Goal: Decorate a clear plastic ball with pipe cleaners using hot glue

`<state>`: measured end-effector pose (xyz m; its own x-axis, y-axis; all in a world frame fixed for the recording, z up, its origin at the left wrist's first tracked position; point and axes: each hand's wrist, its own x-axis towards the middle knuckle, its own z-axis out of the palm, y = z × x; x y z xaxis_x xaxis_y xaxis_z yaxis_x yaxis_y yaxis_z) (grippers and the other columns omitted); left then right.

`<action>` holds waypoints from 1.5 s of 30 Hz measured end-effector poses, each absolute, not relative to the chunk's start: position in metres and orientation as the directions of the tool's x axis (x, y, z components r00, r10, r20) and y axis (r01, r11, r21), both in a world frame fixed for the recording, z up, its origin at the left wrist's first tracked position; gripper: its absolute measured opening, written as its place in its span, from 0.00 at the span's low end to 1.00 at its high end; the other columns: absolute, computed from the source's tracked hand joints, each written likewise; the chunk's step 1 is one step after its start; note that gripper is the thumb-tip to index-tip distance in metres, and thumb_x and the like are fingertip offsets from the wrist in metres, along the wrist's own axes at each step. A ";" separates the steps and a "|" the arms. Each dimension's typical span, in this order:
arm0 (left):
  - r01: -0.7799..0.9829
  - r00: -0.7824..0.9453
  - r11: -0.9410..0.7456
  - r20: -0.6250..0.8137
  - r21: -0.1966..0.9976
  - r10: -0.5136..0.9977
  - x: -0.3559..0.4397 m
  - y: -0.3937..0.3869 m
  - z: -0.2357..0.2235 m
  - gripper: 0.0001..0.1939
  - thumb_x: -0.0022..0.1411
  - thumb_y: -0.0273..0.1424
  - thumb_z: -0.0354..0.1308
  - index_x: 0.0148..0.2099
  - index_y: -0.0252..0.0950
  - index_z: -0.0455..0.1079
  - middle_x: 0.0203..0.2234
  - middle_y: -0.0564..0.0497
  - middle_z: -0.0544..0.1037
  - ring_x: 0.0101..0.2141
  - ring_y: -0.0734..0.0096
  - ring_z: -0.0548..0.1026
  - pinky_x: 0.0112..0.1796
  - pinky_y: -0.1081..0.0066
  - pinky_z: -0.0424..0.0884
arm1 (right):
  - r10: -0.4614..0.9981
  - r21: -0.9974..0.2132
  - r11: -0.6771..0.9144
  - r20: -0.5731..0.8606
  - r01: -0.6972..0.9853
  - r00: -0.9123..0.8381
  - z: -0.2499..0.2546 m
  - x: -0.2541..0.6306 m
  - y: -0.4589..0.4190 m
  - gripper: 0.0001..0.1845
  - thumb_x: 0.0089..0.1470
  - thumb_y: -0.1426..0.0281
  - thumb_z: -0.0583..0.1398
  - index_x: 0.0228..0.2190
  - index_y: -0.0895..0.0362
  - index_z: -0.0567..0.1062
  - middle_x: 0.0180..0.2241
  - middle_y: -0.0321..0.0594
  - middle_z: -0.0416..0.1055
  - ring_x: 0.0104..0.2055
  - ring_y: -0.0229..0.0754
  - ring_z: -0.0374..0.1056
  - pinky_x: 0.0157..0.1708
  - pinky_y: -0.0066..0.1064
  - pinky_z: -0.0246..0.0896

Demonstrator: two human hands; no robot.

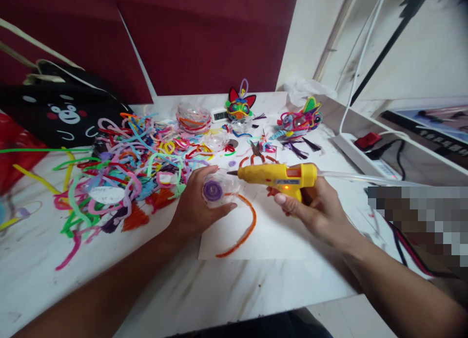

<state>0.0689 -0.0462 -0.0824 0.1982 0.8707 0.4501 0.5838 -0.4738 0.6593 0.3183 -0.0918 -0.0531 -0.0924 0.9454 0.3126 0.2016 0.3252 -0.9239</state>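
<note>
My left hand [199, 199] is closed around a clear plastic piece [230, 182] that looks like a bottle part. A purple coiled disc [213, 191] sits on the side of that piece facing me. From it an orange pipe cleaner [252, 221] curves down over a white sheet of paper [278, 243]. My right hand [310, 204] grips a yellow hot glue gun [278, 177] with an orange light lit on its body. The gun's dark nozzle points left, close to the clear piece; whether it touches cannot be made out.
A heap of coloured pipe cleaners [120, 167] covers the left. Behind are a clear bowl [193, 118], a small digital clock [220, 115], orange-handled pliers [258, 153] and two colourful figures [240, 106]. A black bag [66, 109] stands back left, a power strip [369, 155] at right.
</note>
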 end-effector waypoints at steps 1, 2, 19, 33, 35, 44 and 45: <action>0.584 0.181 -0.461 0.446 0.669 0.877 0.069 -0.045 -0.083 0.39 0.45 0.46 0.71 0.57 0.39 0.62 0.53 0.43 0.70 0.54 0.50 0.71 0.54 0.56 0.69 | 0.960 -0.944 0.280 0.275 0.173 -0.053 -0.050 0.318 -0.089 0.18 0.53 0.61 0.66 0.41 0.54 0.68 0.33 0.38 0.71 0.26 0.37 0.66 0.21 0.29 0.63; 0.584 0.160 -0.446 0.443 0.679 0.882 0.068 -0.044 -0.083 0.39 0.45 0.46 0.71 0.57 0.39 0.62 0.53 0.43 0.70 0.53 0.51 0.71 0.54 0.56 0.69 | 0.974 -0.961 0.224 0.225 0.161 -0.018 -0.048 0.319 -0.086 0.19 0.51 0.60 0.66 0.40 0.54 0.67 0.31 0.37 0.71 0.24 0.36 0.65 0.19 0.28 0.62; 0.592 -0.069 -0.339 0.466 0.731 0.882 0.063 -0.035 -0.077 0.44 0.39 0.43 0.73 0.57 0.39 0.62 0.53 0.45 0.72 0.51 0.52 0.72 0.52 0.57 0.69 | 0.970 -0.156 -0.119 0.194 0.981 0.149 -0.046 0.337 -0.063 0.19 0.60 0.57 0.55 0.36 0.59 0.77 0.35 0.50 0.77 0.36 0.50 0.72 0.30 0.34 0.56; 0.594 -0.040 -0.405 0.529 0.695 0.848 0.066 -0.034 -0.076 0.44 0.40 0.38 0.72 0.59 0.37 0.60 0.54 0.43 0.70 0.54 0.52 0.69 0.55 0.56 0.67 | 0.886 -0.092 0.464 0.029 0.881 -0.463 -0.048 0.243 -0.063 0.13 0.59 0.77 0.54 0.37 0.59 0.79 0.37 0.47 0.76 0.39 0.46 0.73 0.32 0.31 0.60; 0.604 -0.042 -0.409 0.540 0.684 0.841 0.065 -0.035 -0.075 0.44 0.41 0.37 0.72 0.59 0.38 0.60 0.54 0.44 0.69 0.55 0.52 0.69 0.55 0.56 0.66 | 0.878 -0.138 0.479 0.087 0.867 -0.471 -0.047 0.249 -0.068 0.11 0.58 0.78 0.55 0.34 0.60 0.79 0.35 0.47 0.77 0.36 0.45 0.73 0.31 0.31 0.59; 0.635 0.030 -0.438 0.546 0.637 0.837 0.067 -0.040 -0.076 0.46 0.41 0.41 0.72 0.61 0.38 0.60 0.48 0.45 0.67 0.48 0.54 0.71 0.50 0.58 0.71 | 0.776 -0.584 0.596 0.595 0.551 -0.209 -0.037 0.264 -0.080 0.07 0.57 0.72 0.58 0.30 0.57 0.76 0.23 0.34 0.72 0.23 0.33 0.65 0.25 0.24 0.57; 0.635 0.038 -0.441 0.545 0.634 0.837 0.068 -0.041 -0.076 0.46 0.41 0.42 0.72 0.61 0.37 0.61 0.48 0.45 0.67 0.47 0.55 0.71 0.49 0.58 0.71 | 0.744 -0.560 0.625 0.638 0.544 -0.197 -0.038 0.261 -0.079 0.06 0.57 0.73 0.58 0.31 0.58 0.76 0.23 0.34 0.72 0.23 0.33 0.66 0.26 0.24 0.58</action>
